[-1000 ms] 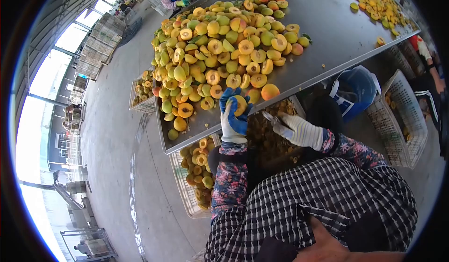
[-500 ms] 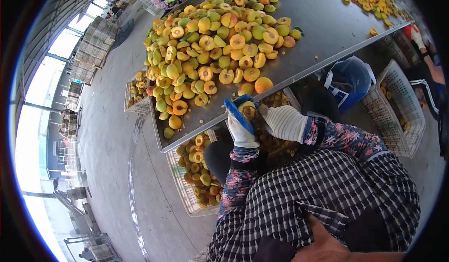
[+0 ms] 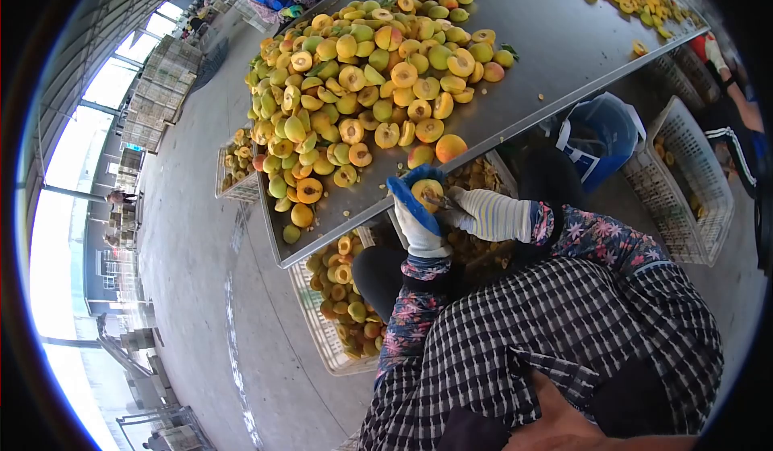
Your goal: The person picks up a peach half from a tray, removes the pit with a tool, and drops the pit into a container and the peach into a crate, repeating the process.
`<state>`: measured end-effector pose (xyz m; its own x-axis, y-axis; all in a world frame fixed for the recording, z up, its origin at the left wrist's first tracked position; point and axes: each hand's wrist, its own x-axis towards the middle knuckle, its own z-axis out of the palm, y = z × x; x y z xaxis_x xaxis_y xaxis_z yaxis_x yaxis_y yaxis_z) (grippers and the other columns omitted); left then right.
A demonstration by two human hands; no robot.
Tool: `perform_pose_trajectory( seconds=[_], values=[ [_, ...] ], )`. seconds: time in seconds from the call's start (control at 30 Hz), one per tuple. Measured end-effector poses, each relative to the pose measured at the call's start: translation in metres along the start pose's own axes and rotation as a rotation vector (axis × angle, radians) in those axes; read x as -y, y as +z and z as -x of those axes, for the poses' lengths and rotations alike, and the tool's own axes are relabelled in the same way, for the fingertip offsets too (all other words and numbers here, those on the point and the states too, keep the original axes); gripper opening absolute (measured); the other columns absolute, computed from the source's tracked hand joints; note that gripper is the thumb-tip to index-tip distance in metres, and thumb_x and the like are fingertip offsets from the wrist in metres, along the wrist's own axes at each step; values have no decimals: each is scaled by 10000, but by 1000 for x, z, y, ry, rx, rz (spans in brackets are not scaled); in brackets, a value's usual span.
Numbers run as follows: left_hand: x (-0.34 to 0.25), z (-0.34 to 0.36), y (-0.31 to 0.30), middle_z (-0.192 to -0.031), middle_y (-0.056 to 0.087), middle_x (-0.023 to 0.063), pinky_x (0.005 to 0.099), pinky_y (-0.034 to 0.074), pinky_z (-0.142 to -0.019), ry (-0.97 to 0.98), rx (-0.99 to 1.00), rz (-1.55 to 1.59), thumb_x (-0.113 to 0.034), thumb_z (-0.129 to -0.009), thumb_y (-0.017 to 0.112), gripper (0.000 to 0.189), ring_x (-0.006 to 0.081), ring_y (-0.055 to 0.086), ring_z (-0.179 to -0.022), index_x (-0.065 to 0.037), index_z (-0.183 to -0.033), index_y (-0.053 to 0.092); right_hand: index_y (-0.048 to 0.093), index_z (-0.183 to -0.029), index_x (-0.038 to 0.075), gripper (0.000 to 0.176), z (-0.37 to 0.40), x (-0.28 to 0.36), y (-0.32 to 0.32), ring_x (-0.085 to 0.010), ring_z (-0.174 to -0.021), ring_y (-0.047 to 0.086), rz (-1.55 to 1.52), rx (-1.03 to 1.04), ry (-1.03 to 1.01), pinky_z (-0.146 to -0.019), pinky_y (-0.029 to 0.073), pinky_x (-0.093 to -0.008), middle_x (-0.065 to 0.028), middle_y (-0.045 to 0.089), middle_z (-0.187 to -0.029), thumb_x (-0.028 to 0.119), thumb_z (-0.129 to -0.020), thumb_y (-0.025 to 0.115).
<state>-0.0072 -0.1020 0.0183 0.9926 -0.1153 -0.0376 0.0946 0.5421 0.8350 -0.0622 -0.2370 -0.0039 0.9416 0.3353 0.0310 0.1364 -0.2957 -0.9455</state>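
Observation:
My left hand (image 3: 417, 219), in a white glove with a blue coated palm, cups a yellow peach half (image 3: 426, 191) with its cut face up. Closed around a small metal-tipped tool (image 3: 440, 201), my right hand (image 3: 488, 214) wears a striped knit glove. The tool's tip meets the cut face; its handle is hidden in my fingers. Both hands are just off the near edge of the metal table (image 3: 515, 105). Beyond them on the table lies a large heap of halved peaches (image 3: 354, 80), some cut side up.
Crates of peaches stand below the table: one crate (image 3: 322, 350) at my left knee, another crate (image 3: 239, 187) by the table's left end. A blue bucket (image 3: 605, 141) and a white crate (image 3: 684, 201) are to my right. Co-workers' gloved hands (image 3: 714, 52) show at the right.
The peach half now shows its cut face more openly, and the tool tip has come into view at it. My right hand has tilted slightly; the whole view has shifted a little.

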Motion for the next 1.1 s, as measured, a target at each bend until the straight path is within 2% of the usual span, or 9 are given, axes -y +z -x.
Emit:
perform_pose_trajectory(
  seconds=[0.2, 0.37, 0.57, 0.7, 0.73, 0.77, 0.83, 0.9, 1.1],
  values=[
    [-14, -2, -10, -790, 640, 157, 412, 556, -751, -380, 110, 71, -567, -1008, 395, 605, 296, 659, -756, -6, -884, 585, 573, -1082, 74, 292, 12, 14, -1, -180, -669, 590, -215, 84, 60, -630, 484, -291, -40, 588, -796, 353, -1018, 517],
    [-9, -2, -12, -768, 666, 135, 348, 550, -702, -169, 170, -180, -568, -1018, 354, 639, 249, 666, -712, 10, -908, 605, 557, -1013, 101, 332, 22, 59, -10, -70, -422, 413, -967, 207, 582, -369, 326, -210, 35, 451, -619, 431, -1007, 517],
    [-9, 0, -8, -777, 690, 110, 280, 527, -679, 75, 222, -374, -506, -1046, 339, 617, 198, 662, -688, 9, -875, 631, 549, -991, 88, 362, 25, 49, -13, -60, -404, 352, -1249, 283, 611, -361, 298, -207, 47, 403, -584, 446, -1011, 498],
    [-3, -22, -53, -733, 657, 90, 289, 532, -658, -161, 110, -268, -409, -1043, 446, 498, 184, 645, -660, 29, -925, 652, 554, -1023, 93, 368, 38, 53, -20, -71, -412, 386, -987, 269, 549, -370, 326, -224, 38, 432, -595, 457, -1003, 508],
    [-7, -22, -66, -719, 660, 65, 262, 492, -613, 40, 60, -541, -346, -1034, 501, 446, 155, 621, -637, 19, -835, 663, 555, -1037, 92, 368, 40, 49, -21, -72, -429, 408, -809, 258, 513, -380, 336, -226, 37, 439, -603, 455, -1002, 509],
    [-32, -16, -69, -737, 667, 42, 245, 460, -596, -220, 65, -469, -325, -1033, 507, 419, 123, 599, -625, 18, -866, 680, 557, -1051, 91, 369, 42, 44, -22, -73, -446, 430, -631, 246, 474, -390, 346, -229, 36, 446, -610, 454, -1002, 510],
    [-68, -6, -78, -773, 690, 163, 378, 501, -671, 148, -17, -1348, -392, -968, 570, 416, 260, 665, -699, 2, -952, 705, 550, -1117, 43, 396, 48, 10, -16, -243, -642, 616, -12, 179, 362, -573, 482, -357, -87, 598, -725, 416, -984, 520],
    [-98, -9, -110, -918, 704, 188, 448, 515, -794, 35, -144, -1659, -464, -913, 587, 439, 361, 677, -886, -58, -1025, 713, 543, -1149, 14, 415, 55, 4, -22, -342, -784, 663, 508, 255, 341, -699, 511, -423, -166, 654, -813, 389, -971, 525],
    [-99, -59, -107, -1136, 660, 189, 422, 489, -918, 252, 20, -1705, -375, -884, 653, 429, 357, 617, -1083, -45, -1159, 660, 540, -1182, 1, 407, 56, 6, -19, -406, -878, 652, 439, 245, 354, -786, 509, -462, -226, 666, -886, 320, -930, 560]
  ],
)
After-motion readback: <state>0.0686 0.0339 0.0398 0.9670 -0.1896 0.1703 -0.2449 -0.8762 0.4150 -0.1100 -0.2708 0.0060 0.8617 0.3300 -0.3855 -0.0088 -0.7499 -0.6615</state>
